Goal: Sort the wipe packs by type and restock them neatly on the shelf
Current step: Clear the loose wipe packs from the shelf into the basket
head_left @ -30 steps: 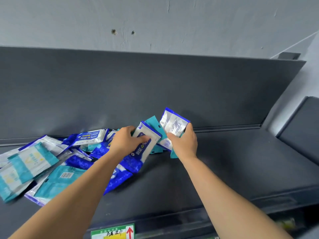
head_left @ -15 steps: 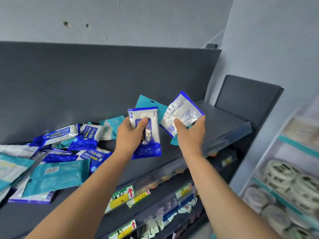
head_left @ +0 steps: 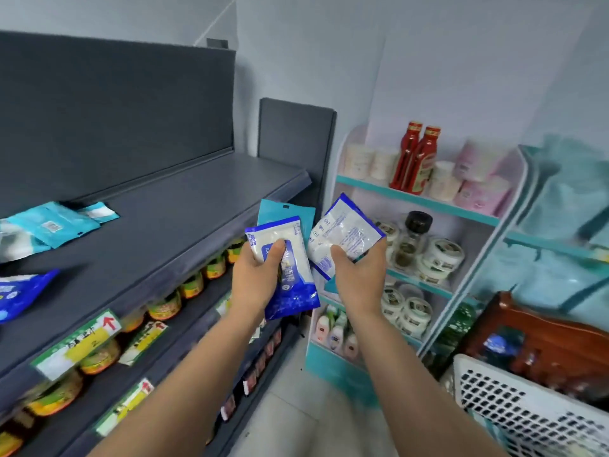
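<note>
Slick plastic film is in both hands; the left hand (head_left: 260,275) is curled round a blue-and-white pack (head_left: 290,291), thumb across its face; the right hand (head_left: 357,275) pinches a white-backed pack (head_left: 346,232) by its lower corner, with a teal pack (head_left: 283,211) fanned behind; which fingers bear the teal pack I cannot tell. All three hang in the air just off the right front corner of the grey shelf (head_left: 197,199), over the floor (head_left: 296,407) and not over the board.

The likeliest slip is the teal pack; it is held, I judge, only by pressure from the pack in front, so a shift of the right thumb while sorting could let it slide out and drop to the floor. Two types in one hand could also end up mixed in one row. A low sweep toward the shelf might catch its front edge, or knock the jars (head_left: 164,305) on the tier beneath.

Room is good; open board runs from the loose packs (head_left: 52,225) at the left end to the shelf's right end and back wall; some of those packs lie close to the front edge. To the right the rack (head_left: 428,206) with its bottles (head_left: 415,156) stands near, and the white basket (head_left: 527,407) sits lower right; wide swings that way would be cramped.
</note>
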The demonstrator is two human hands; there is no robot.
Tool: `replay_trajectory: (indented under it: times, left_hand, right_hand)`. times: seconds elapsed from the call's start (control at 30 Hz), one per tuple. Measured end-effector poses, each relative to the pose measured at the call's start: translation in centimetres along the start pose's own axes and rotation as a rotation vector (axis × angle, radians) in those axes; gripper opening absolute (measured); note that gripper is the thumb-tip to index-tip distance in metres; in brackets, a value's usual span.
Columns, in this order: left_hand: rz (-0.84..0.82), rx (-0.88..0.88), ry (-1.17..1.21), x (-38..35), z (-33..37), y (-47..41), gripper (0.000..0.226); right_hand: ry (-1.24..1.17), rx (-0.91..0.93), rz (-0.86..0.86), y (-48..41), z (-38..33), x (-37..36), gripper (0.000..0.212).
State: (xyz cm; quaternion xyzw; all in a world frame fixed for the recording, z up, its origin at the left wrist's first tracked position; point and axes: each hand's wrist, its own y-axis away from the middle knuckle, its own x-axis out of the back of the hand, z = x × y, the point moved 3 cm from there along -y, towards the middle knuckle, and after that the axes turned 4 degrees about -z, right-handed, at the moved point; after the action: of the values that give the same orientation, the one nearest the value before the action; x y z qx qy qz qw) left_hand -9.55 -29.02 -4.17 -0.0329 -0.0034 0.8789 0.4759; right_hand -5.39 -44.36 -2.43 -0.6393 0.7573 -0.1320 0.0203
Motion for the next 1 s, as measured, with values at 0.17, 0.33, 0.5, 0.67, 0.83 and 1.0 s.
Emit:
replay_trajectory:
  times: [0.17, 0.33, 0.5, 0.67, 0.83, 1.0]
  left_hand:
    - [-0.147, 0.080, -0.016, -8.5, -2.7, 4.3, 0.012]
    - [-0.234, 0.127, -0.031, -17.7, -5.3, 10.5, 0.015]
    - [-0.322, 0.214, -0.070, -25.6, -9.4, 15.6, 0.026]
    - [-0.429, 0.304, -0.156, -31.6, -13.5, 19.3, 0.035]
    - [-0.568, 0.299, -0.363, -36.2, -17.2, 20.4, 0.033]
    - [-0.756, 0.293, -0.592, -39.7, -22.8, 20.1, 0.022]
  right_hand:
    - [0.044, -0.056, 0.110, 0.0, 3.0, 9.9, 0.041]
    - [0.130, -0.125, 0.165, 0.2, 6.5, 20.7, 0.040]
    - [0.271, -0.206, 0.160, 0.4, 10.5, 30.1, 0.044]
    - [0.441, -0.357, 0.140, 0.2, 15.5, 36.9, 0.050]
    - [0.560, -0.513, 0.077, -0.4, 21.0, 41.1, 0.049]
    - [0.694, -0.706, -0.060, -0.9, 27.2, 43.1, 0.061]
